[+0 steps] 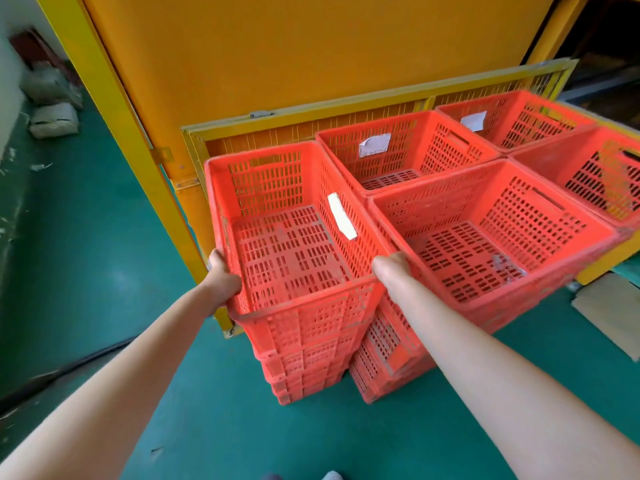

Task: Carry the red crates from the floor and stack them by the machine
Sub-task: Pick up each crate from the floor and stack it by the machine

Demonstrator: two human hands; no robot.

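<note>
An empty red slatted crate (291,237) with a white label on its inner right wall sits on top of a stack of red crates (304,368) beside the yellow machine (242,53). My left hand (221,278) grips its left rim near the front corner. My right hand (393,266) holds its right rim, wedged against the neighbouring crate. Several more red crate stacks (485,237) stand to the right, along the machine's mesh guard (346,116).
The floor (104,237) is green. White bags (52,119) lie at the far left by the wall. Flat cardboard (613,313) lies on the floor at the right. A dark cable (69,368) runs along the floor on the left.
</note>
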